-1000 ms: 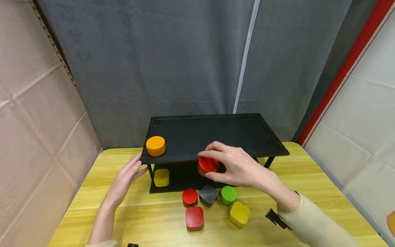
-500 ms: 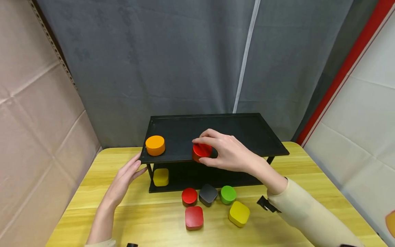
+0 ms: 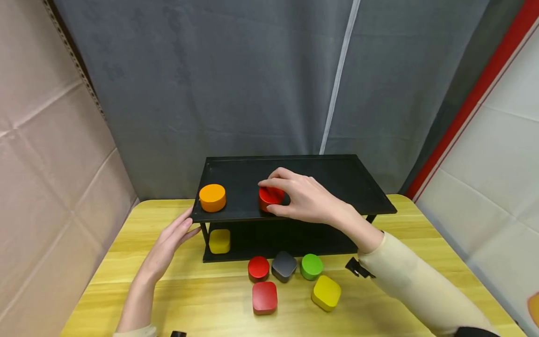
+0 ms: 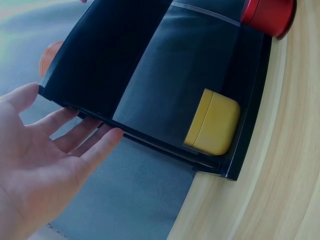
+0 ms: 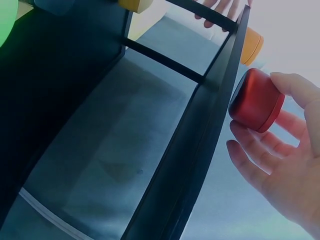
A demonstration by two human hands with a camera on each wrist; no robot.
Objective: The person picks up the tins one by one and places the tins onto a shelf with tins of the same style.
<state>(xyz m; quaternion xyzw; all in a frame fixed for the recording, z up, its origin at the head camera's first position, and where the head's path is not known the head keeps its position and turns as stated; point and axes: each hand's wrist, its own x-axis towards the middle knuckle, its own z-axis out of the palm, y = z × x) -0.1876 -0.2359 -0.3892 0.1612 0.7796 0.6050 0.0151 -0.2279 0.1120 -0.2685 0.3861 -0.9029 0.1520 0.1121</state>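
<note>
My right hand (image 3: pixel 309 199) pinches a red round tin (image 3: pixel 267 202) between thumb and fingers, over the front of the black two-tier shelf's (image 3: pixel 320 180) top tier. Whether the tin rests on the surface cannot be told; in the right wrist view the red tin (image 5: pixel 256 100) is right by the top panel. At the shelf's left end, my left hand (image 3: pixel 164 250) touches the top tier's edge with its fingers extended. An orange round tin (image 3: pixel 212 198) sits on the top tier near the left corner. Below it, a yellow square tin (image 3: pixel 220 241) stands on the lower tier.
On the wooden table (image 3: pixel 202 299) before the shelf lie another red round tin (image 3: pixel 258 268), a dark grey square tin (image 3: pixel 284 266), a green round tin (image 3: pixel 311 266), a red square tin (image 3: pixel 265 297) and a yellow square tin (image 3: pixel 326 293). A grey curtain (image 3: pixel 231 84) hangs behind.
My right hand has lifted the red round tin from in front of the shelf, up and slightly left, to over the top tier. My left hand has stayed at the shelf's left edge.
</note>
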